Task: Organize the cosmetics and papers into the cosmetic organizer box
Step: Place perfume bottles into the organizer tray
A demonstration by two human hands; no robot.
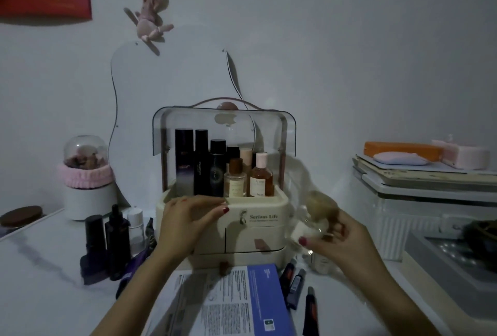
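I see a dim white table (48, 268) against a pale wall, cosmetic organizer box (242, 217) at centre, lid raised. My left hand (188, 217) lies flat on the box's front rim, fingers together. My right hand (341, 239), beside the box, pinches a blurred clear bottle (317, 214). Papers (228, 303) lie before the box

Open gap in the organizer box (265, 209) top compartment at 3 o'clock of the bottles (236, 171), under the raised clear lid (223, 127). Front rim blocked at 9 o'clock by the left hand (185, 217). Tabletop at 6 o'clock covered by papers (231, 300) and tubes (295, 286); bottle cluster (113, 239) crowding 8 o'clock.
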